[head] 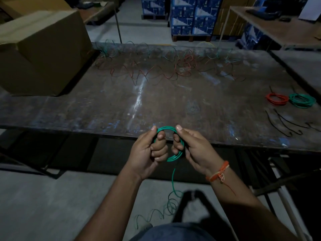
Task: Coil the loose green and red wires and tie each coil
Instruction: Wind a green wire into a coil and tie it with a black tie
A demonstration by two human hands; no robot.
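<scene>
A dim storeroom with a grey concrete floor (43, 197). A worn dark desk (121, 105) fills the middle of the frame, a big cardboard box (41, 51) at upper left. Stacked blue cartons (189, 16) stand at top centre, another table (278, 26) at upper right.

Dim, cool light fills the scene, with pale streaks of glare down the middle of the worn surface (156, 105). Deep shadow lies beneath it. Straight edges bow toward the frame's borders, and a dark shape at the bottom is motion-blurred.

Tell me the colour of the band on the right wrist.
Orange; the wrist band shows best in the head view, the only one here.
</scene>
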